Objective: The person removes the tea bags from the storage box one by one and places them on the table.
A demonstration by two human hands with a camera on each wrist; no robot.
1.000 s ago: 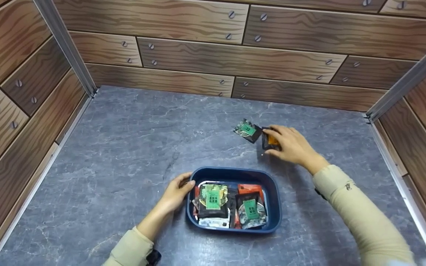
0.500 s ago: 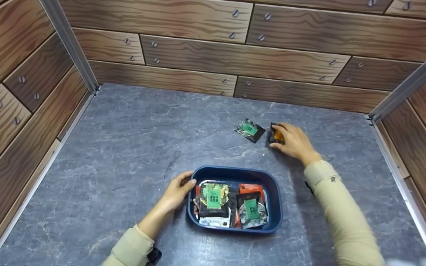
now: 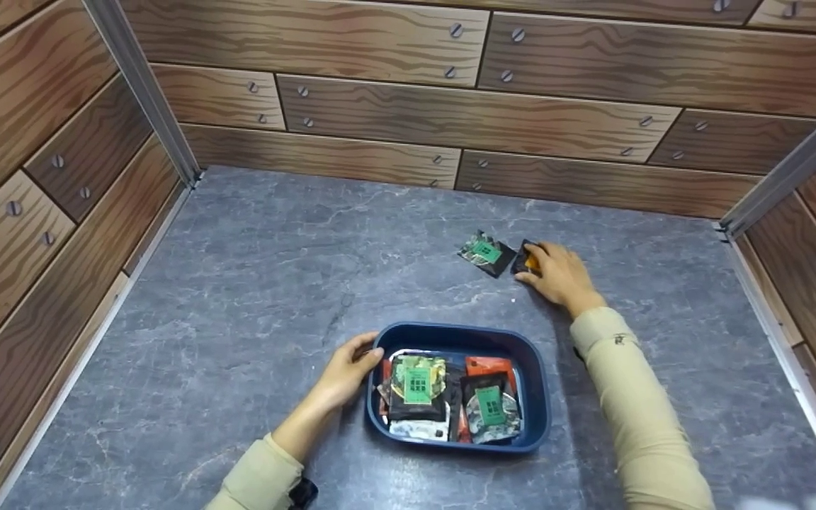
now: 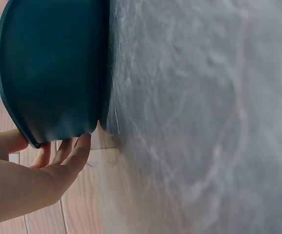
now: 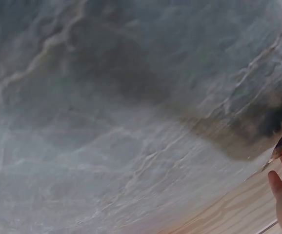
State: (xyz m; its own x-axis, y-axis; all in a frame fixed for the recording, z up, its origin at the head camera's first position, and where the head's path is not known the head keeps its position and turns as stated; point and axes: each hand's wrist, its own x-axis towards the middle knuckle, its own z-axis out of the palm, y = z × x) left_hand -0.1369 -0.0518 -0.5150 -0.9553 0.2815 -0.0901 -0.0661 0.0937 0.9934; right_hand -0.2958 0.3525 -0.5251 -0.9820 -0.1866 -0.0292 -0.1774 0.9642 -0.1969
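1. Orange-marked packet [image 3: 521,263] pinched by right hand [image 3: 560,276], towards counter's [image 3: 273,283] far right corner; partly covered by fingers, cut off in right wrist view.
2. Green-labelled packet [image 3: 486,253] seen just beside, on its left; contact uncertain.
3. Blue bin [image 3: 534,368] gripped at left rim by left hand [image 3: 346,370]; fingertips mostly hidden from head view.
4. Lower packets obscured inside; counter's near edge cut off.

The dark blue container [image 3: 535,393] — open-topped, with rounded corners — stands upright, packets [image 3: 418,387] lying inside it. Past its far side, toward its right end, is a black packet [image 3: 522,262] with an orange patch — partly covered.
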